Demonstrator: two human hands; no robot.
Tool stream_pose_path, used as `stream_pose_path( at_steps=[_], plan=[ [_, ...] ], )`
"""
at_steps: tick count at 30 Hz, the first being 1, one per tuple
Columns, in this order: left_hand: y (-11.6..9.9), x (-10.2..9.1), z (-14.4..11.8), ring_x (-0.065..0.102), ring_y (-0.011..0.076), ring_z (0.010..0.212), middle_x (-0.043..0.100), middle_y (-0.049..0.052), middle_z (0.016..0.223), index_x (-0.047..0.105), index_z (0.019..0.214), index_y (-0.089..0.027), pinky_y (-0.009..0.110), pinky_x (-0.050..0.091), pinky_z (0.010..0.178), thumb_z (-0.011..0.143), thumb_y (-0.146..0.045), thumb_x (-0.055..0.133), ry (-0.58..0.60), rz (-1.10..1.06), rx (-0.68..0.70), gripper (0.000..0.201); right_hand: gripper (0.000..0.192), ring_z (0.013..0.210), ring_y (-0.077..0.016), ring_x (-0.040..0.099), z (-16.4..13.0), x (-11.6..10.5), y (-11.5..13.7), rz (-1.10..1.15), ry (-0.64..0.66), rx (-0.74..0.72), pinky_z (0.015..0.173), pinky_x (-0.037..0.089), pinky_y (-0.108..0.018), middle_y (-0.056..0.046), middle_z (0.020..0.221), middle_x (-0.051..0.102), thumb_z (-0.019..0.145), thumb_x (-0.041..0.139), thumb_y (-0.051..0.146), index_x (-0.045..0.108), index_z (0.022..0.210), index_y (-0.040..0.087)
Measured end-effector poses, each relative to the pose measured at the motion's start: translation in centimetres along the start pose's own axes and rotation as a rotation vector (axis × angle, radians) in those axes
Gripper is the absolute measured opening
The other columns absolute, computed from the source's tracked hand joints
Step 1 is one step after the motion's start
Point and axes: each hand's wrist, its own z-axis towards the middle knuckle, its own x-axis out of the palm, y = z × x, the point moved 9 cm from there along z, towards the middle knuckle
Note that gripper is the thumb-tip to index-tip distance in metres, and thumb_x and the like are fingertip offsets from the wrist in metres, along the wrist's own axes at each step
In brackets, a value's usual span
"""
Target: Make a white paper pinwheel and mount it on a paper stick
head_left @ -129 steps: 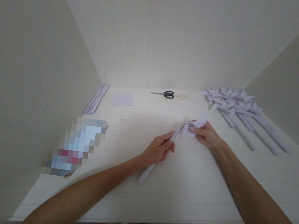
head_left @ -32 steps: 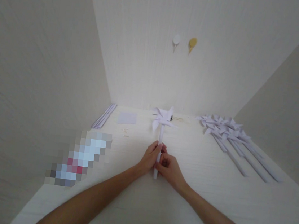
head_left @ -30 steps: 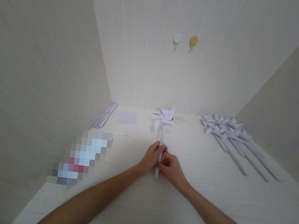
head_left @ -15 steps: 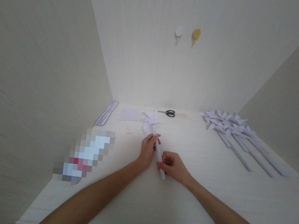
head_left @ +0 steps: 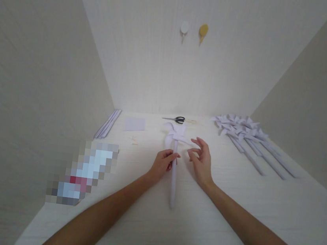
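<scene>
A white paper pinwheel point(head_left: 173, 183) with a rolled paper stick stands out in front of me, its curled blades at the far end. My left hand point(head_left: 163, 163) pinches the stick a little below the blades, thumb across its front. To the right of the blades is my right hand point(head_left: 202, 161), fingers apart and bent, with nothing in it. Its fingertips are close to the tip of the right-hand blade; whether they touch it I cannot tell.
Finished-looking pinwheels point(head_left: 250, 145) lie piled at the right. Black-handled scissors point(head_left: 178, 119) rest by the back wall. A paper square point(head_left: 134, 124), small pale bits point(head_left: 134, 140) and several paper sticks point(head_left: 108, 123) are at the left, near a blurred-out object point(head_left: 88, 173). Two hooks point(head_left: 204, 30) hang on the wall.
My right hand has let go of the stick's lower part and moved up beside the blades, opening. The pinwheel now points more straight ahead, still in my left hand. The view has shifted slightly.
</scene>
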Motion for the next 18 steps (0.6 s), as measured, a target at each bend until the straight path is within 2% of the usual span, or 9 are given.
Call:
stream_pose_path(
  at_steps=[2,4,11,18],
  plan=[
    [0.1,0.2,-0.1,0.031,0.0025,0.035,0.048,-0.004,0.049,0.059,0.066,-0.013,0.018,0.016,0.035,0.062,-0.036,0.056,0.019,0.018,-0.002,0.023,0.054,0.086,-0.0144,0.052,-0.1,0.1,0.3,-0.015,0.014,-0.027,0.055,0.043,-0.022,-0.008,0.125,0.038,0.067,0.052,0.019,0.033,0.118,0.026],
    [0.2,0.3,-0.1,0.031,0.0025,0.035,0.047,-0.004,0.049,0.059,0.066,-0.013,0.018,0.017,0.035,0.062,-0.036,0.056,0.017,0.017,-0.004,0.023,0.052,0.093,-0.0162,0.049,-0.3,0.5,0.4,-0.037,0.05,-0.034,0.06,0.044,-0.024,-0.008,0.125,0.038,0.068,0.051,0.017,0.036,0.116,0.025],
    [0.1,0.2,-0.1,0.032,0.0021,0.034,0.045,-0.006,0.047,0.057,0.065,-0.013,0.017,0.017,0.034,0.063,-0.035,0.056,-0.002,0.009,-0.021,0.021,0.033,0.082,-0.0151,0.05,-0.6,1.1,0.8,-0.181,0.087,-0.095,0.06,0.043,-0.026,-0.005,0.1,0.049,0.067,0.048,0.012,0.049,0.099,0.022],
    [0.2,0.3,0.0,0.032,0.0023,0.034,0.043,-0.006,0.046,0.055,0.064,-0.014,0.017,0.019,0.034,0.064,-0.034,0.055,0.0,0.016,0.006,0.021,0.033,0.08,-0.0144,0.05,-1.3,2.2,1.9,-0.207,0.201,-0.176,0.061,0.043,-0.026,-0.004,0.094,0.052,0.069,0.046,0.009,0.053,0.098,0.023]
  ],
)
